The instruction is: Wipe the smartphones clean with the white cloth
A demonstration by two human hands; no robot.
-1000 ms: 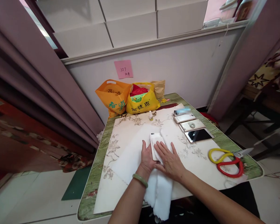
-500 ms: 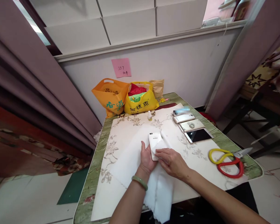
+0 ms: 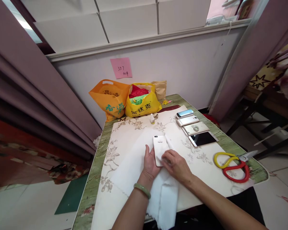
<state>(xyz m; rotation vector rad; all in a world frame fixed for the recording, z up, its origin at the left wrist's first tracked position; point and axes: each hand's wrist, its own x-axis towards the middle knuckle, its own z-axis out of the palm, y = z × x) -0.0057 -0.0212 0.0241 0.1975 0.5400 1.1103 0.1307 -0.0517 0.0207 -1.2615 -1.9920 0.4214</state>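
A white phone (image 3: 160,147), back side up with "honor" printed on it, rests in my left hand (image 3: 150,163). That hand's thumb points up along the phone's left edge, and the other fingers are hidden beneath it. Bunched fingers of my right hand (image 3: 176,164) press a piece of white cloth onto the lower part of the phone's back. More of the white cloth (image 3: 166,198) hangs down below the hands past the table's front edge. A white sheet (image 3: 132,159) lies spread under the hands on the flowered mat (image 3: 108,169).
To the right lie a blue phone (image 3: 185,113), a silver phone (image 3: 188,120), a gold phone with a ring (image 3: 201,128) and a dark-screened phone (image 3: 203,139). Scissors (image 3: 240,163) sit nearer me. Behind stand a small bottle (image 3: 152,119), an orange bag (image 3: 110,102) and a yellow bag (image 3: 144,107).
My right hand has shifted slightly on the phone's back, with its fingers more bunched. The left hand still supports the phone. The head view has moved a little.
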